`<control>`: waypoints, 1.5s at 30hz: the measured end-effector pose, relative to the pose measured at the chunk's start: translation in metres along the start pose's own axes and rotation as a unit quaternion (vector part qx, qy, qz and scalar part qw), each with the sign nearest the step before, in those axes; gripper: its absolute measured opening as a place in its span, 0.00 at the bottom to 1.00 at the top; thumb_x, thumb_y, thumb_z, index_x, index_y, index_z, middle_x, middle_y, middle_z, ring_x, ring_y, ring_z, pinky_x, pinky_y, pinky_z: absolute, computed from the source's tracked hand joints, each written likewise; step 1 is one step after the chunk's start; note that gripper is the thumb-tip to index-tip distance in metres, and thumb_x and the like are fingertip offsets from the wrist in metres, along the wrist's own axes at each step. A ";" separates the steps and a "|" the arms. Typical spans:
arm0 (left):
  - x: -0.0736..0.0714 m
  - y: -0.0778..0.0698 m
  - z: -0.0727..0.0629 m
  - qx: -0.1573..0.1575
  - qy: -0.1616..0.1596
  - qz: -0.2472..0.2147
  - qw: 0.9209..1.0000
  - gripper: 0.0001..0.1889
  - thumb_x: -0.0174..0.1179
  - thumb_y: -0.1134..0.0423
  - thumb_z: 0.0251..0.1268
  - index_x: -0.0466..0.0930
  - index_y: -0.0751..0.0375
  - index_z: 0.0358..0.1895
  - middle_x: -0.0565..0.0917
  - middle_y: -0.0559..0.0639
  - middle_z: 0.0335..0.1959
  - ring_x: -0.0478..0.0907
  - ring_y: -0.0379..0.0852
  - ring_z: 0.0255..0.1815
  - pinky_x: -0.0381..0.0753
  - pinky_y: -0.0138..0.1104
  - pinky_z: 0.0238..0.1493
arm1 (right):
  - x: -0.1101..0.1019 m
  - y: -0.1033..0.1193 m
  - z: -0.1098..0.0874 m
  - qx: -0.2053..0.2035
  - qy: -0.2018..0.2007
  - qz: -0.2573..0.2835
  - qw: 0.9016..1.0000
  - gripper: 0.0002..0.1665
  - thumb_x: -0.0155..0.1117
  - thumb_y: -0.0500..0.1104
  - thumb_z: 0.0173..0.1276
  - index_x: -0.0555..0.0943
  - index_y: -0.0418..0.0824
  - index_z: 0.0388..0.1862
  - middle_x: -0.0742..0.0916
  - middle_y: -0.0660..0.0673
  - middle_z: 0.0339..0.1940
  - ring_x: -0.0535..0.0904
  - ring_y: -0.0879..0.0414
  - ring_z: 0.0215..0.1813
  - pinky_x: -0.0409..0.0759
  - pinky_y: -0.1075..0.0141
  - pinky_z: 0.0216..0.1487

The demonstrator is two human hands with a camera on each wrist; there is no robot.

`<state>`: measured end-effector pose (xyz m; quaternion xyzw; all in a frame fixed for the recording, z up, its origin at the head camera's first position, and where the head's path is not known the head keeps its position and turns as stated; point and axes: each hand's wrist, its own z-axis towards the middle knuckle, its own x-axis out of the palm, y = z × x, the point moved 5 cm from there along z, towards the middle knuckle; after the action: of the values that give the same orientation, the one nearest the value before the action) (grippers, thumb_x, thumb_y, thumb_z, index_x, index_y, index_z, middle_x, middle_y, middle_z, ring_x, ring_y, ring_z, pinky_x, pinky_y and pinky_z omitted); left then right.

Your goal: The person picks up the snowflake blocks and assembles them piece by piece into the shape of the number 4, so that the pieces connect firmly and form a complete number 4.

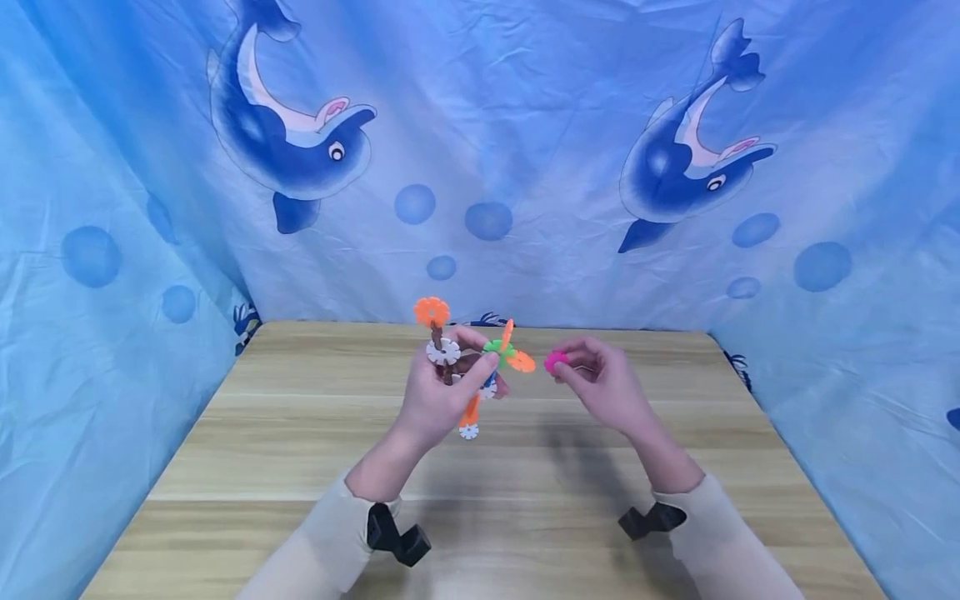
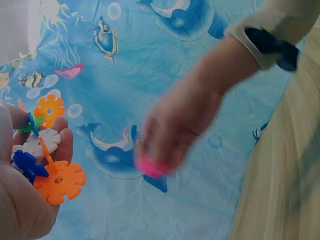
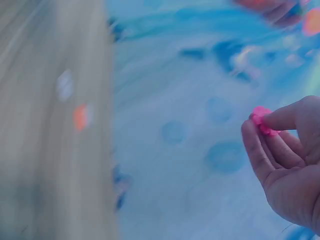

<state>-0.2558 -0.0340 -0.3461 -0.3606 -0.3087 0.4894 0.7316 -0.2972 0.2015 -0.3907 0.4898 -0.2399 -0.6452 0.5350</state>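
My left hand (image 1: 442, 392) holds an assembly of interlocking notched plastic discs (image 1: 443, 351) between thumb and fingers. Orange, white, brown, green and blue pieces make it up. An orange disc (image 1: 431, 312) tops its brown stem, and a green disc (image 1: 497, 348) with orange ones stands by the thumb tip. In the left wrist view, another orange disc (image 2: 60, 181) and a dark blue piece (image 2: 30, 166) show in front of the palm. To the right, apart from the assembly, my right hand (image 1: 603, 383) pinches a small pink notched disc (image 3: 262, 120) between thumb and fingertips.
Both hands are above a wooden table (image 1: 517, 533). Blurred white and orange shapes (image 3: 81, 117) appear against it in the right wrist view. A blue curtain (image 1: 495, 108) printed with dolphins hangs behind the table and along both sides.
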 end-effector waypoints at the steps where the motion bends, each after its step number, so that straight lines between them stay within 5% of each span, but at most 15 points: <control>1: 0.000 -0.001 0.001 0.004 -0.002 0.001 1.000 0.07 0.60 0.74 0.73 0.75 0.75 0.48 0.89 0.45 0.28 0.91 0.45 0.26 0.91 0.34 0.34 | -0.002 0.011 -0.001 -0.024 -0.005 0.026 0.999 0.10 0.69 0.31 0.74 0.84 0.31 0.52 0.93 0.39 0.42 0.92 0.58 0.39 0.92 0.64 0.44; 8: 0.003 -0.004 0.005 0.024 0.003 0.003 1.000 0.05 0.59 0.74 0.73 0.75 0.74 0.46 0.86 0.67 0.24 0.91 0.44 0.26 0.89 0.34 0.31 | -0.002 0.068 -0.008 -0.117 -0.022 0.123 0.985 0.08 0.67 0.25 0.71 0.82 0.26 0.48 0.93 0.51 0.40 0.92 0.57 0.39 0.92 0.64 0.43; 15: -0.002 -0.006 0.007 0.036 -0.022 0.003 0.999 0.05 0.59 0.75 0.74 0.75 0.75 0.45 0.89 0.44 0.27 0.91 0.46 0.26 0.90 0.35 0.30 | 0.006 0.088 -0.011 -0.140 -0.033 0.144 0.979 0.09 0.68 0.23 0.69 0.80 0.22 0.46 0.93 0.53 0.39 0.92 0.58 0.38 0.93 0.62 0.40; 28: 0.003 0.000 0.006 0.034 -0.022 -0.011 0.999 0.06 0.61 0.74 0.73 0.77 0.77 0.44 0.89 0.43 0.31 0.91 0.42 0.27 0.92 0.38 0.34 | 0.008 0.087 -0.015 -0.132 -0.045 0.152 0.978 0.10 0.70 0.22 0.67 0.80 0.20 0.45 0.94 0.55 0.41 0.94 0.58 0.38 0.93 0.59 0.40; 39: 0.004 0.005 0.000 -0.012 -0.001 -0.005 1.000 0.05 0.63 0.73 0.73 0.80 0.75 0.42 0.90 0.46 0.28 0.91 0.45 0.26 0.93 0.39 0.37 | 0.010 0.080 -0.023 -0.093 -0.029 0.158 0.983 0.09 0.72 0.24 0.66 0.81 0.22 0.42 0.95 0.54 0.40 0.94 0.56 0.38 0.93 0.56 0.39; 45: 0.005 0.005 0.004 -0.080 0.032 -0.031 0.996 0.03 0.59 0.71 0.78 0.77 0.67 0.47 0.88 0.47 0.30 0.90 0.44 0.27 0.92 0.36 0.36 | 0.009 0.078 -0.022 -0.099 -0.035 0.143 0.984 0.08 0.71 0.24 0.67 0.83 0.23 0.44 0.95 0.53 0.41 0.94 0.55 0.38 0.93 0.57 0.39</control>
<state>-0.2601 -0.0273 -0.3469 -0.4239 -0.3347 0.4283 0.7244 -0.2419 0.1734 -0.3380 0.3721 -0.2611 -0.5990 0.6592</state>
